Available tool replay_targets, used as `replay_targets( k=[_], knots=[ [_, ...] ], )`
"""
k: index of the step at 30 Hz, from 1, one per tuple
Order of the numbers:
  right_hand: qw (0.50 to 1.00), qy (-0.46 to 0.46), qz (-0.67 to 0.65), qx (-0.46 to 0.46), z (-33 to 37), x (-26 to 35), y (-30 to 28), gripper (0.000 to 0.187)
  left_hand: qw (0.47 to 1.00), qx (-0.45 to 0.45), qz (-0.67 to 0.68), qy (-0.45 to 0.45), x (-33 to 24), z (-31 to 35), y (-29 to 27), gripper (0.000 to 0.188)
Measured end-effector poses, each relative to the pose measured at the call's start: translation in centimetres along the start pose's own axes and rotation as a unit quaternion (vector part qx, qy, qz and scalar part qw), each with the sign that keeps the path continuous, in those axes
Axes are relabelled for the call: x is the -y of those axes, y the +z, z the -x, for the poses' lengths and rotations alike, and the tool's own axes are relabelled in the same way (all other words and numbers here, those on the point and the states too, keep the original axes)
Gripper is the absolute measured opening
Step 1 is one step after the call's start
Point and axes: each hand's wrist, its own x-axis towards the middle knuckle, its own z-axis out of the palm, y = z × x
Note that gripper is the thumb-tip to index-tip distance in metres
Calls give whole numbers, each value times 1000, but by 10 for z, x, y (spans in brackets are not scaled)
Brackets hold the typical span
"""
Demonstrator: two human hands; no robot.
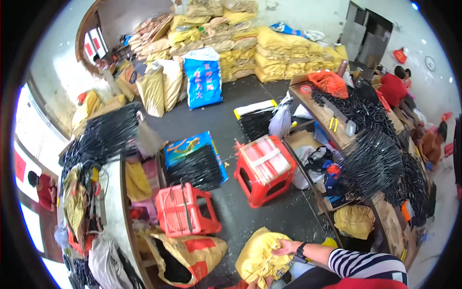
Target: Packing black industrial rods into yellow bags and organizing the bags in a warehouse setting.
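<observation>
My right hand (288, 247) rests on the upper right side of a bunched yellow woven sack (257, 253) at the bottom centre. Its fingers are stretched out over the fabric, and a dark watch circles the wrist. At the lower edge, by the sack's bottom, a bit of my left hand (253, 284) shows; its fingers are mostly cut off by the frame. To the left of the sack lies another yellow woven sack (211, 250), its mouth gaping and dark material inside.
Two red plastic stools (180, 212) stand ahead, the right one topped with taped cardboard. Workbenches carrying black strips (373, 161) flank both sides. Full yellow sacks (279, 55) are stacked along the far wall. Other people (393, 89) are at the right and left edges.
</observation>
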Motion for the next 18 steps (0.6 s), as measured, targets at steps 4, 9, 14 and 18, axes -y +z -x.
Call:
replay_targets(
  k=[4, 9, 14, 18],
  knots=[
    [996, 26, -49, -72, -9, 11, 13, 66, 1000, -4, -12, -5, -10, -21, 28, 51],
    [972, 142, -51, -181, 2, 17, 37, 51, 1000, 1, -17, -12, -11, -38, 45, 49],
    [886, -178, 429, -14, 5, -13, 6, 23, 1000, -4, -13, -10, -18, -44, 69, 46],
    [905, -138, 401, -39, 16, -36, 22, 27, 1000, -14, 6, 3, -14, -46, 63, 44]
  ],
)
